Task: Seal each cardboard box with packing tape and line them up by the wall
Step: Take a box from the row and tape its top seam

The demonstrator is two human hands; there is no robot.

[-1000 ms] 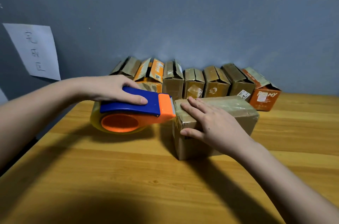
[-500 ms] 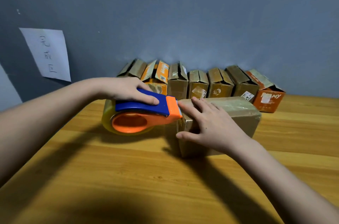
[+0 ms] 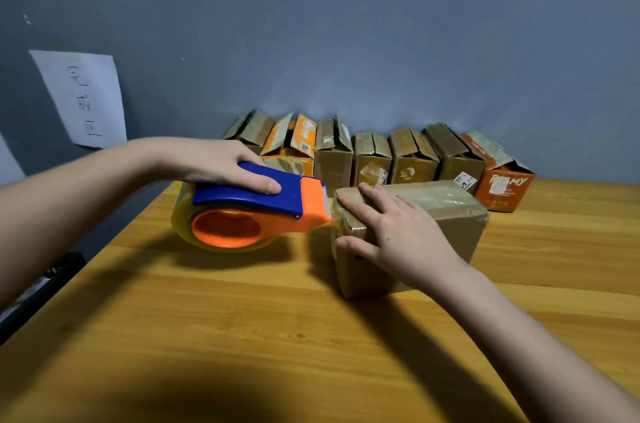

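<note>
The left hand (image 3: 221, 164) grips the tape gun (image 3: 252, 211). The right hand (image 3: 398, 235) lies flat, fingers straight, on the box (image 3: 446, 215) mid-surface (image 3: 242, 318), nearer its far edge. Press firmly and snap the tape off clean.

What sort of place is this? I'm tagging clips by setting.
Probably a small packing station: a wooden table against a grey wall, a row of cardboard boxes, a handwritten paper sign.
</note>
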